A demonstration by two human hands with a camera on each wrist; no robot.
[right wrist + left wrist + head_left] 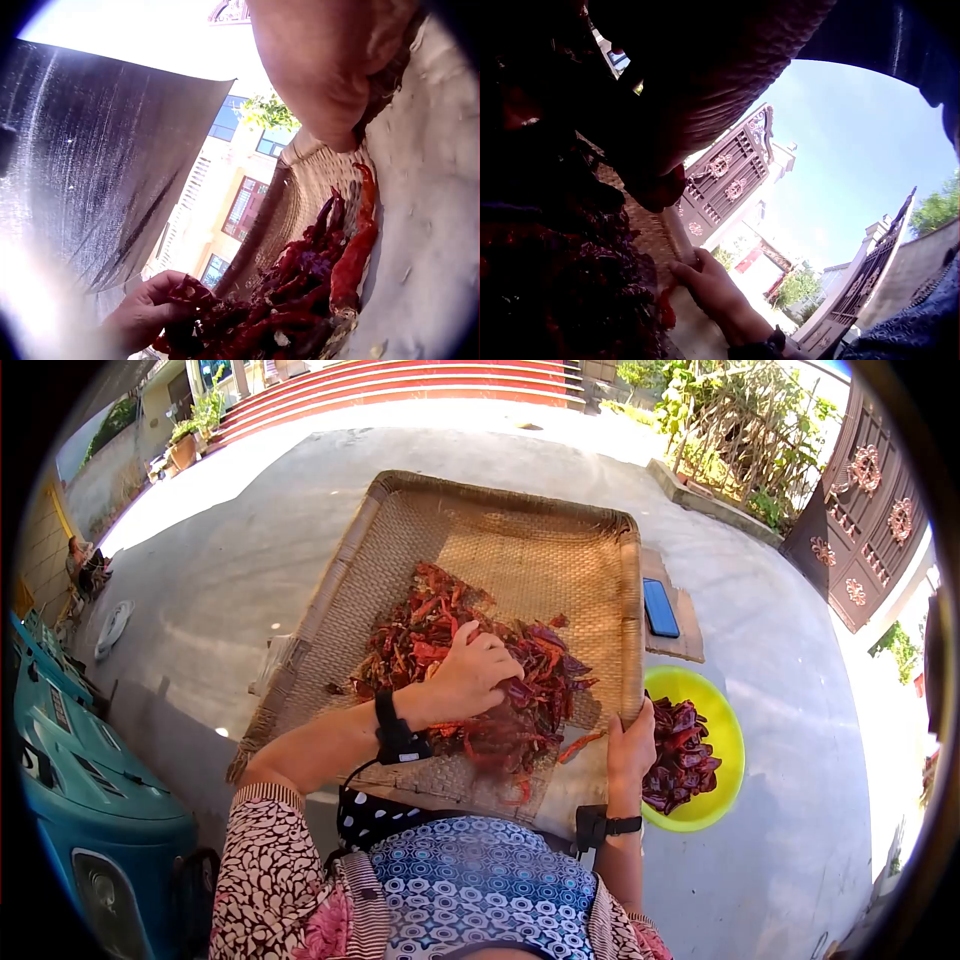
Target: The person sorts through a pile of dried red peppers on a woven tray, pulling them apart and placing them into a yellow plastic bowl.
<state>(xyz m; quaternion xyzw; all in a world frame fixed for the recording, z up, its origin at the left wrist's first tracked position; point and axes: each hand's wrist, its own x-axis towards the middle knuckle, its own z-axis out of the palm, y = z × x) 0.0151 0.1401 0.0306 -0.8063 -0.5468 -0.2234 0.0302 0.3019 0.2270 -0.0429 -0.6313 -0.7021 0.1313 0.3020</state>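
A large woven bamboo tray [500, 495] lies on the concrete ground with a heap of dried red chilies [420, 630] on its near half. My left hand [470, 675] sits on top of the heap, its fingers curled into a bunch of chilies. In the right wrist view the left hand [142, 315] clutches chilies [300, 285] at the tray's edge. My right hand [630, 745] grips the tray's near right rim, thumb on top. The left wrist view shows the right hand [712, 289] closed round that rim [679, 232].
A yellow bowl [725, 720] holding dark red chilies [680, 755] stands on the ground just right of the tray. A blue phone [660, 607] lies on a flat board beside the tray's right side. Teal bins [80, 760] stand at the left. A gate [860, 490] is far right.
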